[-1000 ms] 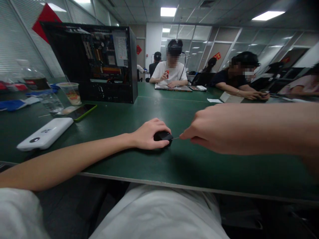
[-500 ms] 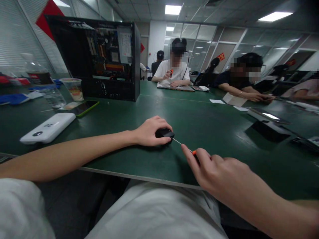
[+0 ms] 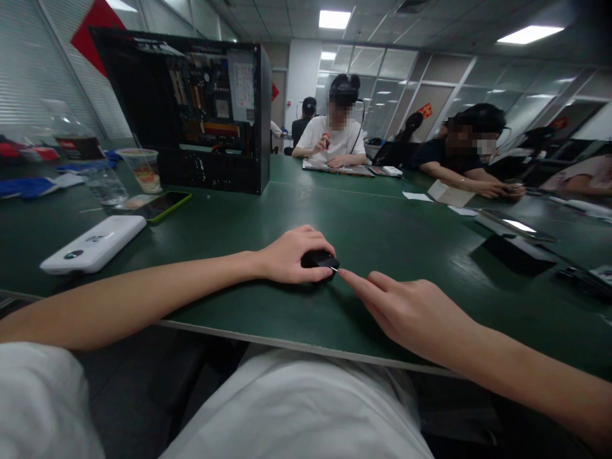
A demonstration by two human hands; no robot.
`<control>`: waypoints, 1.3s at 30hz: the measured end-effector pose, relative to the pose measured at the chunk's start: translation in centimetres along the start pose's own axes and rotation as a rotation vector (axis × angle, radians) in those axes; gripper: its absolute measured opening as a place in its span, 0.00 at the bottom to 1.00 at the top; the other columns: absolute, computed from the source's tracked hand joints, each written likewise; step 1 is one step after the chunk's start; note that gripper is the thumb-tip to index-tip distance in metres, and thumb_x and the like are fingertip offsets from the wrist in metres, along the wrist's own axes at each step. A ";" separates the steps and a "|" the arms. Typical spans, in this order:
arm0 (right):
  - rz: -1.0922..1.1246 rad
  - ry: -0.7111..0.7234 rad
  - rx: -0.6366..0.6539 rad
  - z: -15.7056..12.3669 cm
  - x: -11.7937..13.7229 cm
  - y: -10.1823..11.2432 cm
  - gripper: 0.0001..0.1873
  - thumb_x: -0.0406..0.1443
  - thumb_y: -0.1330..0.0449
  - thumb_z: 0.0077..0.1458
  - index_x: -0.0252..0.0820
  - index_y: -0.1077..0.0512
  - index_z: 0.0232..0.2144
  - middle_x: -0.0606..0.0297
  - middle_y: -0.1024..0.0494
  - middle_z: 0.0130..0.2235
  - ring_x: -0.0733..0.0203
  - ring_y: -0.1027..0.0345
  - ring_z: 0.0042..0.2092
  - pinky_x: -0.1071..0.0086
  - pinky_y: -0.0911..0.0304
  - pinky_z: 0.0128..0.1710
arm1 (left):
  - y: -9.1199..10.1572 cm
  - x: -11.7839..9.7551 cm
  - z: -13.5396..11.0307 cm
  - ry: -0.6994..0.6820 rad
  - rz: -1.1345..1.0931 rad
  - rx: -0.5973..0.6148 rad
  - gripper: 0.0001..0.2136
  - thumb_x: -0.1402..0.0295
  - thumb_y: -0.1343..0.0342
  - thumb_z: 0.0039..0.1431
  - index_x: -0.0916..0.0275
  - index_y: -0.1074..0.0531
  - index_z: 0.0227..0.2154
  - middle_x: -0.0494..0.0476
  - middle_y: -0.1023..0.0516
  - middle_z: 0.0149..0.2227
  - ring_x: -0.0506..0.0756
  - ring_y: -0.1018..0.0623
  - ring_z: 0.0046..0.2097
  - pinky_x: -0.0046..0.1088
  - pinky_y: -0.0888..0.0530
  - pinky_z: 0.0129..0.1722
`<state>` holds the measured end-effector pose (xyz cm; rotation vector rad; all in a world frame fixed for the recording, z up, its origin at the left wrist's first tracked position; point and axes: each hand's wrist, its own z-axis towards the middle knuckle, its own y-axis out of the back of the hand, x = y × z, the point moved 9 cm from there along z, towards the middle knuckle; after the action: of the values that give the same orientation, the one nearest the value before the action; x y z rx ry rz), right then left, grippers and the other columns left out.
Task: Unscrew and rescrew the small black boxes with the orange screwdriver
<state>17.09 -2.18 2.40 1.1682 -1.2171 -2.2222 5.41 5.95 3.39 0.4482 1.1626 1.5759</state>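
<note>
My left hand wraps the small black object on the green table, my thumb along its near side. At its right end, my right hand holds a thin metal shaft, my index finger stretched toward the tip; my hand hides the rest. Well left of the black object lie a white power bank and a green-edged phone. Beyond it, to the left, stands an open computer case; straight beyond, a person in a white shirt works seated.
</note>
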 end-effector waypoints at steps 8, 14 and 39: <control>0.158 0.011 -0.071 -0.4 -1.3 -0.7 0.22 0.33 0.51 0.69 0.41 0.33 0.63 0.66 0.25 0.35 0.71 0.33 0.26 0.72 0.46 0.25 | 0.2 0.2 -0.1 -0.001 -0.047 -0.041 0.17 0.55 0.41 0.62 0.62 0.25 0.45 0.60 0.20 0.44 0.60 0.25 0.47 0.38 0.30 0.52; 0.095 -0.025 -0.084 -2.4 -1.2 1.4 0.22 0.34 0.51 0.69 0.39 0.32 0.61 0.68 0.27 0.31 0.70 0.34 0.22 0.69 0.49 0.22 | 0.1 0.3 0.0 0.025 -0.042 -0.030 0.17 0.55 0.40 0.61 0.62 0.25 0.45 0.59 0.20 0.44 0.60 0.25 0.48 0.37 0.30 0.51; -0.038 0.046 0.177 1.4 -1.7 3.4 0.24 0.28 0.42 0.53 0.46 0.25 0.53 0.67 0.22 0.30 0.65 0.33 0.20 0.66 0.65 0.22 | 0.0 1.2 -0.3 0.120 0.031 -0.048 0.16 0.55 0.42 0.61 0.61 0.25 0.46 0.58 0.20 0.44 0.60 0.27 0.48 0.38 0.29 0.49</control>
<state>16.76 -2.31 6.40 1.3114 -1.4072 -2.1374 4.80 6.93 2.91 0.3451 1.2111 1.6729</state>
